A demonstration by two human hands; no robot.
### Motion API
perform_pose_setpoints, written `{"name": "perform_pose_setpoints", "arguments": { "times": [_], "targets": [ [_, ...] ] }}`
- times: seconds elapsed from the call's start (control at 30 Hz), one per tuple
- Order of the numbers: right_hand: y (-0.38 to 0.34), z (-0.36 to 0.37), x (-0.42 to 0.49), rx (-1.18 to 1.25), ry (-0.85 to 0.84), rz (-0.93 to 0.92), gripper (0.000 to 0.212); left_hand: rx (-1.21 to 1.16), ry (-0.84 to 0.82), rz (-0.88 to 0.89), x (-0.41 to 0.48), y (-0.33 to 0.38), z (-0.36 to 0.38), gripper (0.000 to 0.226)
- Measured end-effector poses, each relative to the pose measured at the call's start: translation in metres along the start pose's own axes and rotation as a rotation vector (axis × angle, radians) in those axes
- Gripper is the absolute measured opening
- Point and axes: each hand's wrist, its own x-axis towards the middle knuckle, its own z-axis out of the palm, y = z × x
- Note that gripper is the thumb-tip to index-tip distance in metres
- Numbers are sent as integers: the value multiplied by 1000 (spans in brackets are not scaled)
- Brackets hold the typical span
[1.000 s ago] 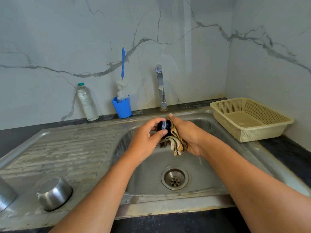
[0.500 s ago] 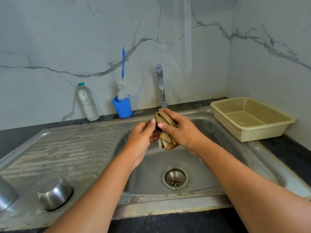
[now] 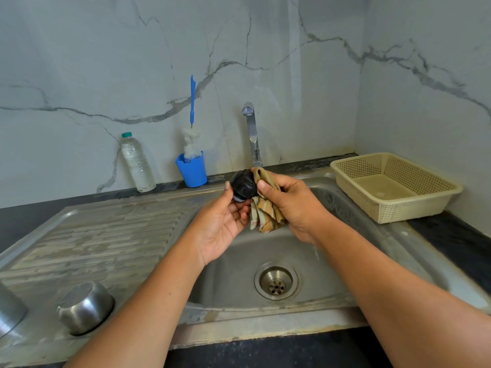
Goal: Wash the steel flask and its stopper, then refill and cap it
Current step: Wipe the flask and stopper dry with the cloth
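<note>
Over the sink bowl (image 3: 345,216) my left hand (image 3: 223,224) holds the black round stopper (image 3: 243,185) by its fingertips. My right hand (image 3: 292,205) grips a brown striped cloth (image 3: 265,213), and its thumb presses the cloth's top fold against the stopper's right side. The steel flask (image 3: 9,312) shows only partly at the far left edge of the drainboard. Its steel cup lid (image 3: 85,309) lies upside down beside it. No water runs from the tap (image 3: 252,134).
A plastic water bottle (image 3: 136,163) and a blue holder (image 3: 192,168) with a bottle brush (image 3: 191,123) stand at the back wall. A beige plastic basket (image 3: 393,187) sits on the right counter. The drain (image 3: 276,281) lies below my hands.
The cloth covered the stopper half a second ago; now the stopper is uncovered and turned up, with the cloth drawn to its right side. Both hands stayed over the bowl.
</note>
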Motion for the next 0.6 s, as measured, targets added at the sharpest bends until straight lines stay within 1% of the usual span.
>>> {"name": "perform_pose_setpoints", "arguments": {
  "times": [0.07,0.2,0.33,0.43,0.5,0.6],
  "targets": [
    [0,-1,0,1,32,40,27,3,-24,5,0,0,-2,48],
    [1,-4,1,8,41,102,29,43,-45,19,1,-1,-4,43],
    [1,-5,2,-105,76,92,27,184,-56,45,3,-6,-5,31],
    [0,-2,2,-205,75,81,23,283,-17,104,6,-12,-4,26],
    [-1,2,0,-267,53,61,23,288,27,143,7,-13,-3,23],
    [0,8,-3,-391,-22,17,28,266,98,170,9,-11,-5,25]
  ]
}}
